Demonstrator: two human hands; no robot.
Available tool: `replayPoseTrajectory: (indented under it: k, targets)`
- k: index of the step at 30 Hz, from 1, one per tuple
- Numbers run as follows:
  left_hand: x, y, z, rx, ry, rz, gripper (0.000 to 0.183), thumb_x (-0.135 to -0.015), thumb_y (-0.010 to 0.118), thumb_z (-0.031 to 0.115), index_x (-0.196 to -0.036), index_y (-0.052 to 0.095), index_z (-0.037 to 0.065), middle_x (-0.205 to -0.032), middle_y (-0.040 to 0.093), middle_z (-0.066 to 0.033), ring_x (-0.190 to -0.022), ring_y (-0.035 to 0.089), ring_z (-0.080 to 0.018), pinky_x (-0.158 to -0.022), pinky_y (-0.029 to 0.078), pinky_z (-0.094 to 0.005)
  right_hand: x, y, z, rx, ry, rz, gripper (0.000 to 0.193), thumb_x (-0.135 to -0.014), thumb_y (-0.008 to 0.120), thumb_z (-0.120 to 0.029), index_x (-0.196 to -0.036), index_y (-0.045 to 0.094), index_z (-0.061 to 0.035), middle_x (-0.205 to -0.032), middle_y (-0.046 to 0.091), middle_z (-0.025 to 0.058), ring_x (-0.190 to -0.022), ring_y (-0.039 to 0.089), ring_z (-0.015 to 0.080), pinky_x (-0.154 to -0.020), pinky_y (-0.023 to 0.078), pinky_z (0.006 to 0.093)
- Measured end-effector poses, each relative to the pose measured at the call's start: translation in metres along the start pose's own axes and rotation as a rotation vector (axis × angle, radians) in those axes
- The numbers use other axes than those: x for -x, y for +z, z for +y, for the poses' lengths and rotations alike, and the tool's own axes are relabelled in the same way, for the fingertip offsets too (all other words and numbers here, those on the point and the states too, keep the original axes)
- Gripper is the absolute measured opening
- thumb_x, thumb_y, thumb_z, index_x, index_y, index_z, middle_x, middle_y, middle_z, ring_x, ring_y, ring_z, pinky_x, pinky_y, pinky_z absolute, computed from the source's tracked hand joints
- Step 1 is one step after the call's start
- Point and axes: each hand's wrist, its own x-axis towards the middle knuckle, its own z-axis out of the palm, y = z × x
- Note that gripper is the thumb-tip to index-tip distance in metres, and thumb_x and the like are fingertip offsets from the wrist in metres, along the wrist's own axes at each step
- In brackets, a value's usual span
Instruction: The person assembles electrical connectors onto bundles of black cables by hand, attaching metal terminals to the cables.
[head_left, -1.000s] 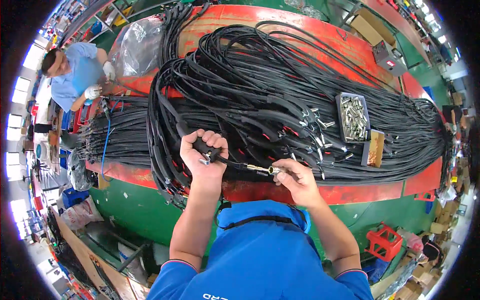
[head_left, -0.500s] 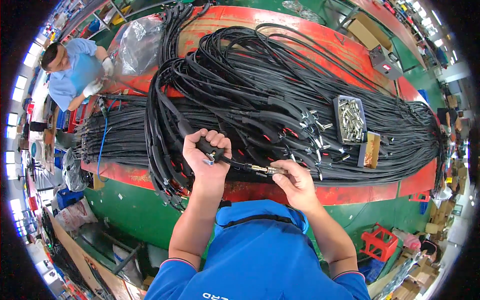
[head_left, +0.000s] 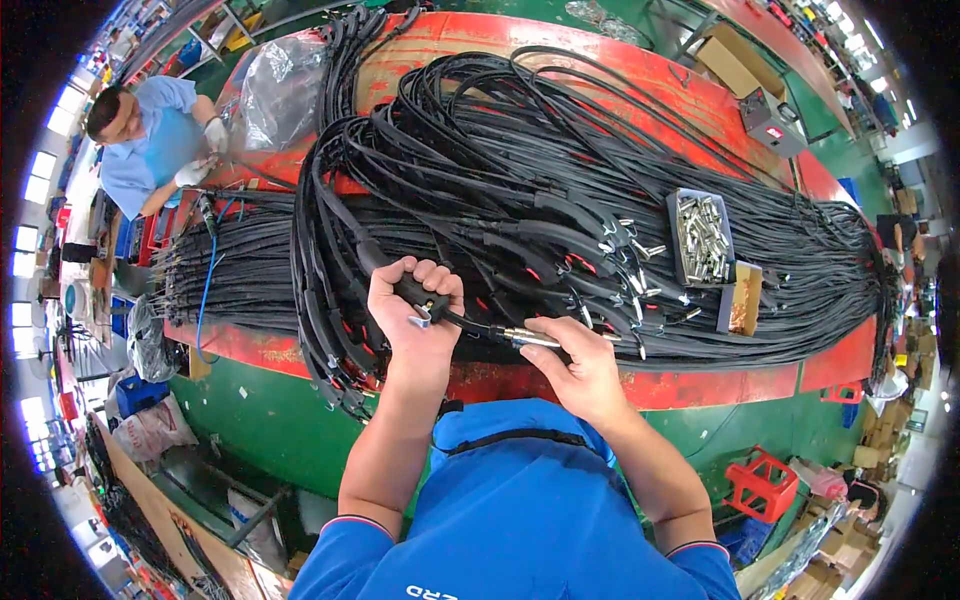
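My left hand (head_left: 415, 305) is closed around the black handle of a welding torch (head_left: 440, 308), with a small metal piece showing below the thumb. From the handle a thin black neck runs right to a metal tip. My right hand (head_left: 578, 365) pinches a silvery metal nozzle (head_left: 530, 338) between thumb and fingers at that tip, its left end close against the neck. The fingers hide part of the nozzle. Just beyond both hands lies a large heap of black cables (head_left: 480, 215), several with metal tips pointing right.
A blue-grey box of metal nozzles (head_left: 703, 240) sits on the cables, beside a small cardboard box (head_left: 740, 300). Clear plastic bagging (head_left: 280, 90) lies on the red table (head_left: 600, 75). At far left a gloved co-worker (head_left: 155, 140) stands. A red stool (head_left: 760, 485) is behind right.
My right hand has moved left with the nozzle, which now covers the brass-coloured part seen before at the neck's end. My left hand stays about where it was on the handle.
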Motion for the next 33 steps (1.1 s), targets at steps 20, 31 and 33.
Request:
replayPoseTrajectory:
  k: [20,31,33]
  targets:
    - [-0.003,0.002,-0.004,-0.061,0.013,-0.044,0.014,-0.079,0.057,0.012,-0.073,0.044,0.011,-0.067,0.040,-0.0009,-0.059,0.041,-0.0158,-0.056,0.040,-0.0303,-0.007,0.010,0.015,0.191,-0.143,-0.092,0.018,-0.094,0.066,-0.016,-0.101,0.064,-0.0001,-0.082,0.066,0.0169,-0.070,0.065,0.0365,-0.062,0.052,0.0439]
    - [-0.003,-0.002,-0.002,-0.060,0.036,-0.057,0.011,-0.077,0.058,0.012,-0.076,0.047,0.011,-0.066,0.041,-0.0007,-0.059,0.041,-0.0154,-0.057,0.040,-0.0304,-0.014,0.013,0.014,-0.054,0.146,-0.258,0.026,-0.102,0.060,-0.024,-0.096,0.066,0.0004,-0.069,0.061,0.0132,-0.059,0.057,0.0219,-0.055,0.046,0.0348]
    - [-0.003,-0.001,-0.002,-0.054,0.034,-0.056,0.011,-0.077,0.058,0.012,-0.076,0.047,0.011,-0.066,0.041,-0.0006,-0.059,0.041,-0.0154,-0.057,0.040,-0.0303,-0.014,0.017,0.019,-0.108,0.154,-0.261,0.029,-0.103,0.058,-0.026,-0.095,0.066,0.0006,-0.067,0.060,0.0100,-0.057,0.054,0.0182,-0.054,0.045,0.0333]
